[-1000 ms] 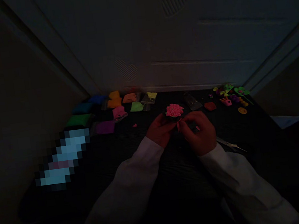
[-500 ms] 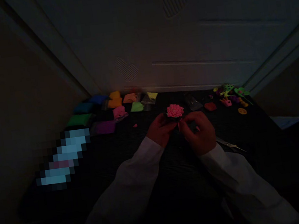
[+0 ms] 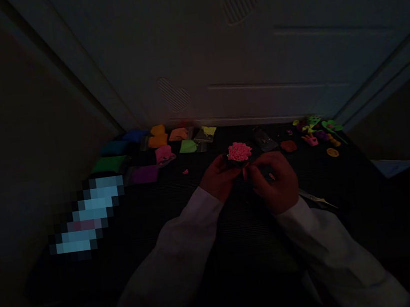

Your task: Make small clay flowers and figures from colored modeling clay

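Pink ruffled petals, apparently of modelling clay, form a flower [image 3: 239,152] above a dark base. My left hand [image 3: 219,178] is closed around it from the left and below. Just to the right, my right hand [image 3: 276,182] has thumb and forefinger pinched near the flower's lower edge. Whatever those fingertips hold is too small and dim to make out. A small pink strip [image 3: 245,172] shows between the two hands, below the flower. Scissors [image 3: 319,199] lie on the dark table beside my right wrist.
Packets of coloured clay, including a purple one [image 3: 145,174] and a green one [image 3: 109,164], line the back left. A blurred bright panel [image 3: 95,208] is at left. Small clay figures [image 3: 312,134] and a red-brown lump [image 3: 288,146] sit at back right. A door stands behind.
My right hand has shifted slightly to the right, its fingertips a little farther from the flower. My left hand and the flower have barely moved; the flower tips slightly left.
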A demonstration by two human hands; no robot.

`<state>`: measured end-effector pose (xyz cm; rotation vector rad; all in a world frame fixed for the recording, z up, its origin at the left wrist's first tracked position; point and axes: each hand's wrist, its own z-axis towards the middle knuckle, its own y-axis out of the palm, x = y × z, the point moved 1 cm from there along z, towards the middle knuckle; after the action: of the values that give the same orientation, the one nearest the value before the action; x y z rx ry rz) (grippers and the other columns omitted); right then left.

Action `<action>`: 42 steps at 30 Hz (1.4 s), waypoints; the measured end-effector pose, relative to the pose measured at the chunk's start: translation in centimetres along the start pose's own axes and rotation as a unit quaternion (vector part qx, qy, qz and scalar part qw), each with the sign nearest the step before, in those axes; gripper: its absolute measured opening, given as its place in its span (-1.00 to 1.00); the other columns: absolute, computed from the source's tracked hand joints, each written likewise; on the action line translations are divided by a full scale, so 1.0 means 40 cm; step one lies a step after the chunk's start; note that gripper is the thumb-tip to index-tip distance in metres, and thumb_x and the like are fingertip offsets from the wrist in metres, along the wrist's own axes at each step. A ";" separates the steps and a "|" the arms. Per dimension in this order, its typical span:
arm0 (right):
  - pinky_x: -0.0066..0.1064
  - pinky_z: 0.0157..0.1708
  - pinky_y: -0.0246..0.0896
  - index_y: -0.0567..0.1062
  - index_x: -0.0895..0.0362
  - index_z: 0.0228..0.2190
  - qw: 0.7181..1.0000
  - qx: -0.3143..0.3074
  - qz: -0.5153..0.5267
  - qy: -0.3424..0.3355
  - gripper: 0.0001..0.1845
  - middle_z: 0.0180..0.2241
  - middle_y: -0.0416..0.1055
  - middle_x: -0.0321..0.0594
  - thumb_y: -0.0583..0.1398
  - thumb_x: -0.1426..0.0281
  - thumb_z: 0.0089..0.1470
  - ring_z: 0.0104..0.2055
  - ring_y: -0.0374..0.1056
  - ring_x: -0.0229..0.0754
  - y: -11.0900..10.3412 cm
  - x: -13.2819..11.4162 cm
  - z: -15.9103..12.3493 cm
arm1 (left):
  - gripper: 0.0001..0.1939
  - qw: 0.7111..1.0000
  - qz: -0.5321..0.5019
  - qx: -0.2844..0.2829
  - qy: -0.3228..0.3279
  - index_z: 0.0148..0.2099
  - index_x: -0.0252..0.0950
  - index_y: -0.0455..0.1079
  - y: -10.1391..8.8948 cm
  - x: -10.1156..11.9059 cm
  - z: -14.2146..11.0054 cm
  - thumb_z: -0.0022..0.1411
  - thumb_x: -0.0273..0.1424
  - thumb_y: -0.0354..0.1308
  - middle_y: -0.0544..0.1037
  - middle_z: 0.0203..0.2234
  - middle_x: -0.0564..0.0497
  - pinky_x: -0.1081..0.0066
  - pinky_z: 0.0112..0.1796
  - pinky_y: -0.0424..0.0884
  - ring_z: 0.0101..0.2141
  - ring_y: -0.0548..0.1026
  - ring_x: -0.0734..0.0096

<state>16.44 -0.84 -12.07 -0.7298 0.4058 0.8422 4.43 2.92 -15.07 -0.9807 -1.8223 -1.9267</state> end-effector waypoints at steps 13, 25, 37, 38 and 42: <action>-0.26 -0.30 0.16 0.42 0.09 -0.41 0.986 0.046 -0.111 -0.117 -0.81 -0.39 0.28 -0.23 0.22 0.47 -0.20 -0.30 0.23 -0.20 -0.021 0.014 0.000 | -0.72 0.999 0.020 -0.020 -0.016 -0.40 -0.33 0.33 -0.006 0.004 -0.001 -0.26 -0.64 0.22 0.49 -0.48 0.07 0.45 -0.42 0.29 -0.46 0.42 0.50; -0.26 -0.26 0.09 0.41 0.09 -0.42 0.979 0.044 -0.128 -0.153 -0.82 -0.40 0.30 -0.26 0.22 0.45 -0.20 -0.29 0.22 -0.20 -0.023 0.013 0.008 | -0.69 0.999 0.038 -0.008 -0.010 -0.38 -0.32 0.34 -0.009 0.000 0.001 -0.28 -0.64 0.23 0.48 -0.46 0.07 0.41 -0.31 0.27 -0.42 0.41 0.50; -0.22 -0.26 0.08 0.40 0.00 -0.34 0.977 0.033 -0.118 -0.176 -0.72 -0.33 0.24 -0.25 0.22 0.45 -0.20 -0.28 0.20 -0.19 -0.026 0.015 0.007 | -0.73 0.999 0.049 -0.009 -0.007 -0.39 -0.33 0.35 -0.014 0.003 0.003 -0.25 -0.61 0.22 0.48 -0.46 0.06 0.43 -0.36 0.26 -0.43 0.41 0.48; -0.21 -0.26 0.07 0.40 -0.01 -0.34 0.976 0.026 -0.121 -0.180 -0.72 -0.32 0.23 -0.25 0.22 0.45 -0.20 -0.28 0.20 -0.19 -0.027 0.015 0.007 | -0.72 0.999 0.049 -0.009 -0.005 -0.37 -0.33 0.35 -0.015 0.003 0.004 -0.25 -0.61 0.22 0.48 -0.46 0.06 0.43 -0.37 0.26 -0.42 0.41 0.48; -0.21 -0.26 0.07 0.40 -0.01 -0.31 0.974 0.017 -0.130 -0.184 -0.70 -0.30 0.22 -0.25 0.21 0.46 -0.20 -0.29 0.18 -0.20 -0.028 0.016 0.008 | -0.72 0.999 0.051 -0.002 -0.005 -0.37 -0.33 0.36 -0.017 0.002 0.004 -0.25 -0.61 0.22 0.49 -0.45 0.06 0.44 -0.34 0.26 -0.38 0.42 0.48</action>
<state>17.70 -0.78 -11.75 -0.5639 -0.0088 0.7015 3.97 3.19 -15.53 -1.0654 -1.7386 -1.8680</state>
